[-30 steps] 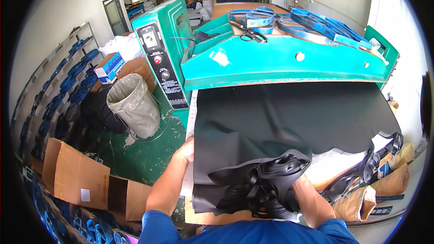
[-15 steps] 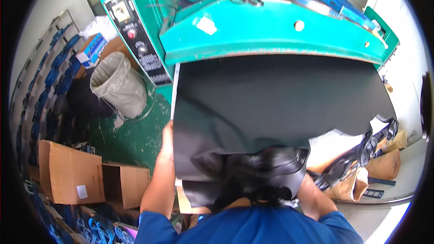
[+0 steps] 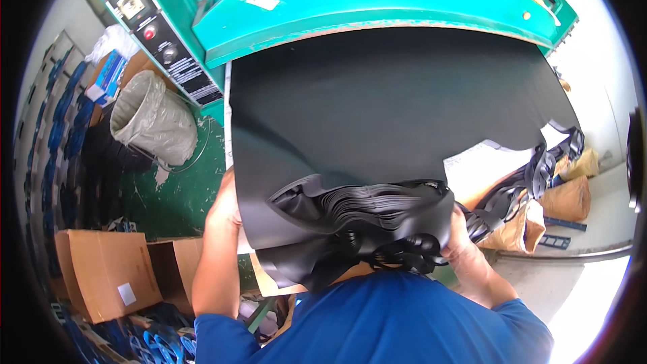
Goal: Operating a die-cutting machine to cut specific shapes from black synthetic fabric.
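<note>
A large black sheet (image 3: 377,101) lies spread on the bed of a teal press machine (image 3: 377,0). Its near part is gathered up into a thick stack of black cut layers (image 3: 367,219) close to my chest. My left hand (image 3: 226,202) grips the sheet's left edge, fingers partly hidden under it. My right hand (image 3: 458,239) clutches the right side of the gathered black stack. Black cut-out offcuts (image 3: 532,175) trail off to the right over a white surface (image 3: 485,168).
The machine's control panel (image 3: 158,34) stands at the left. A lined waste bin (image 3: 151,121) sits on the green floor (image 3: 182,195) beside it. Cardboard boxes (image 3: 108,269) lie at lower left, brown sacks (image 3: 566,195) at right, blue parts (image 3: 60,128) on racks far left.
The view has tilted down and moved closer to the machine. Both hands have drawn the black stack nearer to my body, and the bundle now sits higher in front of my chest.
</note>
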Demonstrator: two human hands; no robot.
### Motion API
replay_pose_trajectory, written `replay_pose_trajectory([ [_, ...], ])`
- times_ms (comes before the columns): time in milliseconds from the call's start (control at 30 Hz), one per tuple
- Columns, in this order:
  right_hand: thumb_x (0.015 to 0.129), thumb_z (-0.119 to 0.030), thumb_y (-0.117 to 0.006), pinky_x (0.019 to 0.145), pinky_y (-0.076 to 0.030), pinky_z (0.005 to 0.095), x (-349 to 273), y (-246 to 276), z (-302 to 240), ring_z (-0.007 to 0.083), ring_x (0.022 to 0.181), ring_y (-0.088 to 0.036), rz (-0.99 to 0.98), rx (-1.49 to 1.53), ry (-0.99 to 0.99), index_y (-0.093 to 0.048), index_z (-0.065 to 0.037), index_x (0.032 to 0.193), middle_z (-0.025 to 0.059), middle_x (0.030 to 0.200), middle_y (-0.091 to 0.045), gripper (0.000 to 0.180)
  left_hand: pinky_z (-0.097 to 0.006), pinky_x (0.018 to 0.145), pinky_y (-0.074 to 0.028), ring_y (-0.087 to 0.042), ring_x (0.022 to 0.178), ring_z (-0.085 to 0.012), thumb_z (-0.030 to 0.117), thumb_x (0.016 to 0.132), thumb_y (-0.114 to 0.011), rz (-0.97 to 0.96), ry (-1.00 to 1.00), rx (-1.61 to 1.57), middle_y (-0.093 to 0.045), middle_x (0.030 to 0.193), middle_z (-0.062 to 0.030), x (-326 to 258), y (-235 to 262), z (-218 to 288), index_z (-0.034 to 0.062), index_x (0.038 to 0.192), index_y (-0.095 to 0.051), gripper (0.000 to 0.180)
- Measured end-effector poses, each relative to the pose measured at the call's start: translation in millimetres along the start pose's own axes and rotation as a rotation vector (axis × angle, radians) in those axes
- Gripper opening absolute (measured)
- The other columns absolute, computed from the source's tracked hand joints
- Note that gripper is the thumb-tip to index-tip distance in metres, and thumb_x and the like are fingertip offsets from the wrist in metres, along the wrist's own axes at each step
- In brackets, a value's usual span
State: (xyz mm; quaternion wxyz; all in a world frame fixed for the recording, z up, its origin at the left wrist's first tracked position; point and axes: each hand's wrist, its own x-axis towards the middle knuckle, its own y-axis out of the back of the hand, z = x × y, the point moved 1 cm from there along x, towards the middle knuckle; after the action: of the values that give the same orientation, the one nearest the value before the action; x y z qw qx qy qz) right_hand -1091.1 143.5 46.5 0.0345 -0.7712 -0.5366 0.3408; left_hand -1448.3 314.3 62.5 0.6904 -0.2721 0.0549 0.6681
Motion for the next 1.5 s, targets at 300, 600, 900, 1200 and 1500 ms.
replay_pose_trajectory([
  [300, 0.087, 0.002, -0.051, 0.082, -0.048, 0.0253, 22.3, 19.2, -14.6, 0.0139, 0.088, -0.059, 0.408, -0.264, 0.35, -0.058, 0.003, 0.105, 0.0078, 0.097, -0.062, 0.02, -0.027, 0.058, -0.054, -0.064, 0.076, -0.0162, 0.015, 0.084, -0.065, -0.104, -0.108, 0.223, -0.064, 0.089, -0.0116, 21.4, 12.1, 7.5, -0.0067, 0.105, -0.059, 0.032],
  [600, 0.096, -0.017, -0.041, 0.07, -0.054, 0.0318, 89.3, 48.3, -11.8, 0.0178, 0.069, -0.061, 0.06, 0.526, -0.062, -0.063, 0.002, 0.093, 0.0104, 0.082, -0.066, 0.029, -0.028, 0.051, -0.053, -0.063, 0.064, -0.016, 0.021, 0.092, -0.054, 0.054, 0.046, -0.08, -0.064, 0.082, -0.0085, 21.1, -0.7, -11.4, 0.0004, 0.099, -0.063, 0.023],
  [900, 0.096, -0.024, -0.051, 0.082, -0.054, 0.0353, 94.9, 15.1, -23.2, 0.0215, 0.089, -0.064, 0.12, 0.023, 0.071, -0.064, -0.002, 0.107, 0.0109, 0.101, -0.067, 0.027, -0.038, 0.078, -0.049, -0.064, 0.093, -0.0278, 0.028, 0.085, -0.064, 0.105, -0.088, 0.398, -0.067, 0.097, -0.0212, 47.8, -24.8, -13.8, -0.0082, 0.104, -0.062, 0.041],
  [1200, 0.089, -0.022, -0.061, 0.084, -0.054, 0.0357, 101.3, 39.1, -33.2, 0.0252, 0.093, -0.064, -0.087, -0.042, 0.062, -0.063, -0.001, 0.108, 0.0114, 0.108, -0.066, 0.028, -0.037, 0.075, -0.049, -0.065, 0.084, -0.0284, 0.026, 0.083, -0.065, 0.053, -0.077, 0.464, -0.067, 0.086, -0.02, 39.7, -25.7, 4.1, -0.0106, 0.092, -0.064, 0.038],
  [1500, 0.089, -0.025, -0.059, 0.053, -0.048, 0.0308, 107.8, 68.8, -27.1, 0.0194, 0.061, -0.056, -0.033, 0.018, 0.043, -0.065, -0.005, 0.092, 0.0063, 0.082, -0.064, 0.021, -0.038, 0.068, -0.05, -0.065, 0.08, -0.0271, 0.023, 0.08, -0.068, 0.113, -0.042, 0.3, -0.067, 0.088, -0.0198, 60.4, -10.0, -12.6, -0.01, 0.092, -0.064, 0.036],
])
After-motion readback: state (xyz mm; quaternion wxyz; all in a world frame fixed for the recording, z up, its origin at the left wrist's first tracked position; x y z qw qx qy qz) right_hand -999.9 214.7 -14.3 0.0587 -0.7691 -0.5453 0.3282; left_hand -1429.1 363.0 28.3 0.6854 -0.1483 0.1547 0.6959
